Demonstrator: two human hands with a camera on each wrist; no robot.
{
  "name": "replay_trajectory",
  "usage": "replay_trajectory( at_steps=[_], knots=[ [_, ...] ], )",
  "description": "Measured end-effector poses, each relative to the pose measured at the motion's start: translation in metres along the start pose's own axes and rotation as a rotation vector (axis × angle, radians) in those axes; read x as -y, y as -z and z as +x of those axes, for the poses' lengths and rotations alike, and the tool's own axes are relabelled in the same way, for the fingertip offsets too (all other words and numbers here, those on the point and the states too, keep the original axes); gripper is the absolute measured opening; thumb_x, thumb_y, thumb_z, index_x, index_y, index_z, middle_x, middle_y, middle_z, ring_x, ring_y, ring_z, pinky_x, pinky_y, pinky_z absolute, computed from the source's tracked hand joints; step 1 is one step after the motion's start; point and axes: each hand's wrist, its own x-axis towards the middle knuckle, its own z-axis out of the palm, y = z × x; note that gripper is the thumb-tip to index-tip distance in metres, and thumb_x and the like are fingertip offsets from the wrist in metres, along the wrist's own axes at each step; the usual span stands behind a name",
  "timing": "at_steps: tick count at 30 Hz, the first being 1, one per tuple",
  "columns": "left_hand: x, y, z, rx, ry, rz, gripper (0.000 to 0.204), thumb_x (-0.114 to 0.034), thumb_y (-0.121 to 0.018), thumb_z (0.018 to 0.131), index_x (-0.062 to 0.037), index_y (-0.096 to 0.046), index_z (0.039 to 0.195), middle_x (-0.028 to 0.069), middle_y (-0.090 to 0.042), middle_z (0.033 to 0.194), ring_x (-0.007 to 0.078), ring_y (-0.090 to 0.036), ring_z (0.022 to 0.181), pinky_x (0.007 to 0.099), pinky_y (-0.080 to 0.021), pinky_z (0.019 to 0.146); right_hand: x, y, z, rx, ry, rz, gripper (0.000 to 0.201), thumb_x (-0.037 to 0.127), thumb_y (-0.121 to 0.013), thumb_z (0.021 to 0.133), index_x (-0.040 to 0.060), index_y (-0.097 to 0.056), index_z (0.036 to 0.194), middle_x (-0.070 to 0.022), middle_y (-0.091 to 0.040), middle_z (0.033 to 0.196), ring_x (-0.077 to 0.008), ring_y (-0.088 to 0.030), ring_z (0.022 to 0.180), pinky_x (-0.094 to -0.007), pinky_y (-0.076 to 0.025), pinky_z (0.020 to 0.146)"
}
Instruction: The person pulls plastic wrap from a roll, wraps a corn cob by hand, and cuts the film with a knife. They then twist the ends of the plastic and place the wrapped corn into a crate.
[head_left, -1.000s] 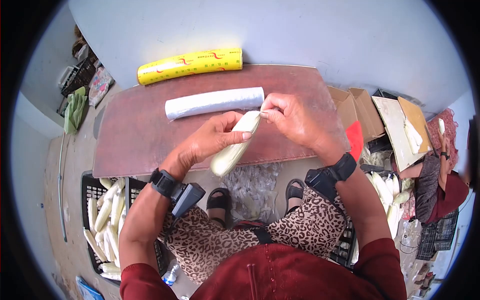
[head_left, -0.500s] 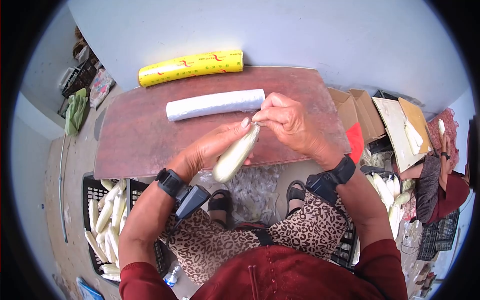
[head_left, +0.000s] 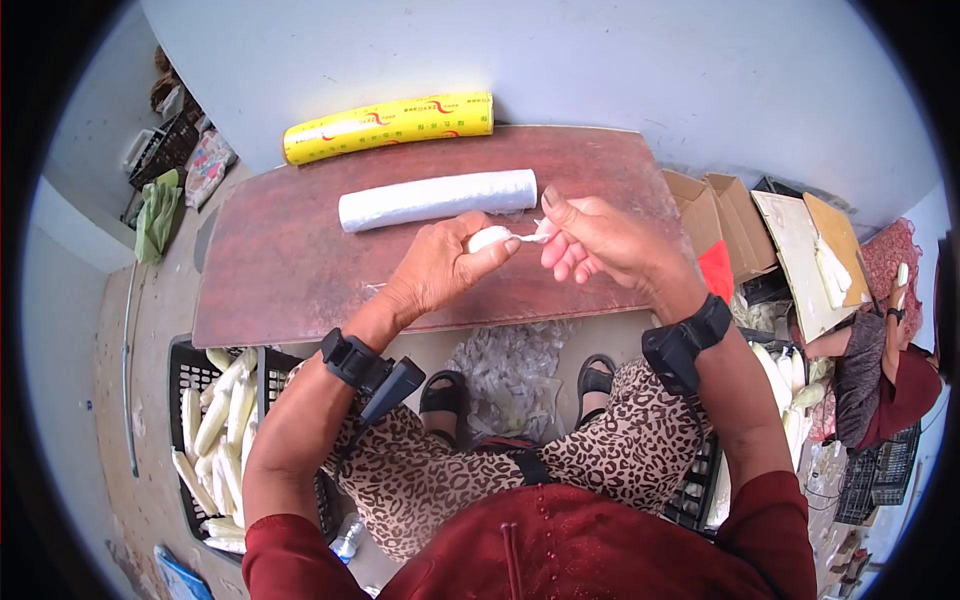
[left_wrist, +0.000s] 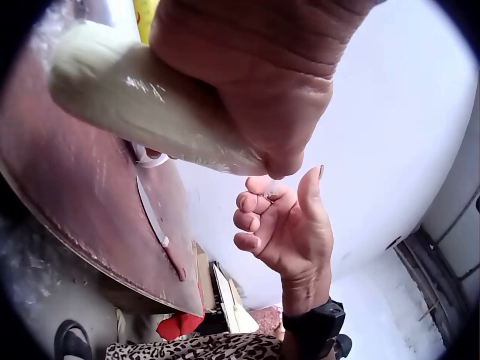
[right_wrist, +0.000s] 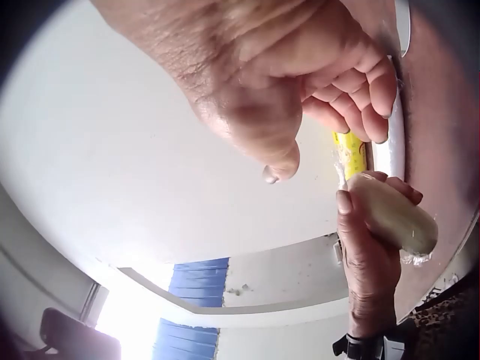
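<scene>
My left hand (head_left: 440,272) grips a pale ear of corn in its husk (right_wrist: 394,215), wrapped in shiny clear film, above the table (head_left: 290,260). In the head view the hand hides most of the ear; the left wrist view shows its length. A thin twisted tail of film (right_wrist: 340,174) sticks out from the end by the left thumb. Beside that tail is my right hand (head_left: 605,238), its thumb spread away and its fingers loosely bent. The right wrist view shows a gap between the right fingers and the tail.
A white film roll (head_left: 438,200) lies on the table, with a yellow printed roll (head_left: 390,128) behind it against the wall. Black crates of corn (head_left: 225,430) stand at both sides. Cardboard boxes (head_left: 695,205) and another person (head_left: 890,390) are at the right.
The left hand has turned the ear so its end points right, with a twisted film tail showing. My right hand has gone from pinching that end to loosened fingers with the thumb lifted.
</scene>
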Motion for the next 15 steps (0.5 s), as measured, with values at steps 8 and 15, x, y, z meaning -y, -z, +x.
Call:
replay_trajectory(
  at_steps=[8,15],
  knots=[
    [-0.008,0.002,-0.004,-0.137,-0.075,0.309,0.043,-0.043,-0.066,0.085,-0.0004,-0.061,0.090,0.0154,-0.062,0.074,0.0249,-0.060,0.067,0.0366,-0.049,0.066,-0.015,-0.011,0.012,0.133,-0.080,0.163,0.047,0.047,-0.047,0.098,0.0029,-0.057,0.087,-0.0036,-0.057,0.069,-0.0094,-0.055,0.055,-0.0205,-0.042,0.047],
    [-0.002,0.002,-0.006,-0.019,-0.025,0.145,0.055,-0.047,-0.074,0.079,-0.0015,-0.056,0.102,0.0144,-0.062,0.086,0.0206,-0.060,0.081,0.0341,-0.049,0.073,-0.014,-0.011,0.016,0.024,0.048,0.179,0.021,0.024,-0.059,0.095,0.0057,-0.058,0.084,-0.0014,-0.059,0.069,-0.0068,-0.053,0.053,-0.0186,-0.041,0.046]
  ],
)
